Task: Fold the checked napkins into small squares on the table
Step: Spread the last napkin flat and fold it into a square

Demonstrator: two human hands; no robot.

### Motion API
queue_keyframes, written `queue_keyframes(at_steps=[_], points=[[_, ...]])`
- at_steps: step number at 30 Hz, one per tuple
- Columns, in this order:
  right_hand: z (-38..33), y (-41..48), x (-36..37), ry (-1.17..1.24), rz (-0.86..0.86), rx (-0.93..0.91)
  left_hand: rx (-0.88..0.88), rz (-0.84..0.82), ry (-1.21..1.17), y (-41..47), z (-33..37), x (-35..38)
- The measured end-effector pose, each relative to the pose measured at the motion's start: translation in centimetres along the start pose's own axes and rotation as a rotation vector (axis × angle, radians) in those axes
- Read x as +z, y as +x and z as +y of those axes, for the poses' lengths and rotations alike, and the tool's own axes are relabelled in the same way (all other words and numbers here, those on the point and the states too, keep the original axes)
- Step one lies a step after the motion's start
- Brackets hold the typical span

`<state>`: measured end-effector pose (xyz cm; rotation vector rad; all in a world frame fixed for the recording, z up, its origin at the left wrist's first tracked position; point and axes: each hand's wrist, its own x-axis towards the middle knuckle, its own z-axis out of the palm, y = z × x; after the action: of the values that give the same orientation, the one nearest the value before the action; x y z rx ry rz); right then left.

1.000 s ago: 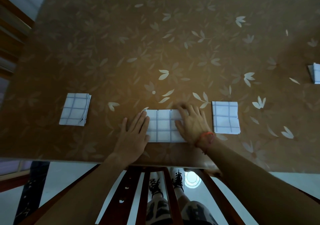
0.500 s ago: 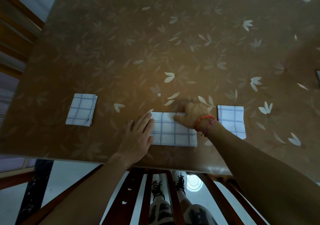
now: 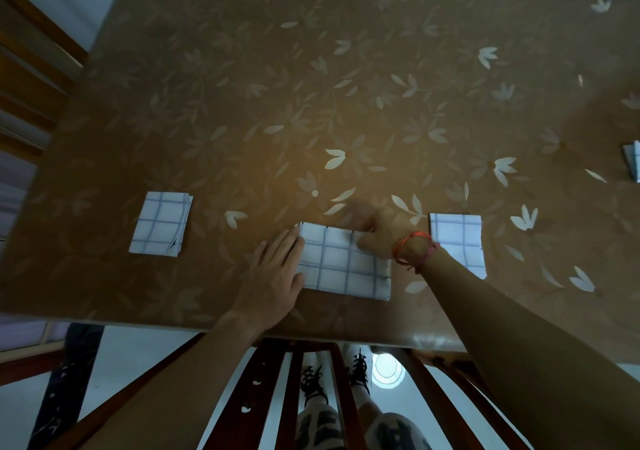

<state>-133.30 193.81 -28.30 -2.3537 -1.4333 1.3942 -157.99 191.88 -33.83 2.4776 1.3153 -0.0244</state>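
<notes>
A white napkin with blue checks (image 3: pixel 343 266) lies as a folded rectangle near the table's front edge. My left hand (image 3: pixel 273 276) rests flat, fingers together, on its left edge. My right hand (image 3: pixel 384 238), with a red string at the wrist, bends over the napkin's far right corner, its fingertips blurred at the far edge; whether they pinch the cloth is unclear. A folded checked square (image 3: pixel 161 222) lies to the left and another (image 3: pixel 457 241) to the right, partly behind my right forearm.
The brown table (image 3: pixel 311 103) carries a pale flower pattern. Another folded napkin (image 3: pixel 633 165) shows at the right frame edge. A wooden chair back (image 3: pixel 31 68) stands at the left. Dark chair slats (image 3: pixel 263 387) and my shoes are below the front edge.
My right hand lifted off the napkin's right half and moved to its far right corner, uncovering the cloth. My left hand stayed on the left edge. The view shifted slightly.
</notes>
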Motion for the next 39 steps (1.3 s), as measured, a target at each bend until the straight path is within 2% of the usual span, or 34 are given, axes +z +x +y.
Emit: queue_keyframes(at_steps=[3, 5, 10, 15, 18, 22, 25, 29, 34, 36, 39], points=[[1.2, 0.9, 0.9, 0.156, 0.096, -0.026, 0.065, 0.077, -0.067, -0.4, 1.0, -0.1], [2.3, 0.0, 1.2, 0.334, 0.125, 0.046, 0.126, 0.104, -0.107, -0.9, 1.7, 0.5], [5.2, -1.4, 3.5, 0.726, 0.058, 0.233, 0.174, 0.084, -0.133, -2.3, 3.4, 2.1], [6.9, -2.2, 5.9, 0.937, -0.009, 0.286, 0.183, 0.2, -0.109, -2.3, 4.5, 2.8], [7.5, -2.4, 6.7, 0.917, 0.019, 0.258, 0.184, 0.233, -0.055, -2.1, 4.6, 2.7], [6.7, -3.9, 5.5, 0.634, 0.102, 0.118, 0.191, 0.246, -0.045, -2.0, 3.9, 2.8], [6.7, -4.8, 4.7, 0.656, -0.017, 0.07, 0.231, 0.218, -0.043, -1.7, 3.2, 2.8], [7.4, -4.8, 4.0, 0.673, -0.111, 0.129, 0.22, 0.297, -0.102, -1.5, 3.2, 2.4], [8.2, -5.1, 3.6, 0.589, -0.168, 0.012, 0.059, 0.307, -0.21, -1.5, 3.7, 2.2], [8.2, -5.0, 3.7, 0.544, -0.125, -0.051, -0.005, 0.295, -0.257, -1.2, 3.8, 2.1], [8.1, -4.2, 4.2, 0.463, 0.032, -0.104, -0.095, 0.266, -0.342, -0.6, 3.9, 1.9]])
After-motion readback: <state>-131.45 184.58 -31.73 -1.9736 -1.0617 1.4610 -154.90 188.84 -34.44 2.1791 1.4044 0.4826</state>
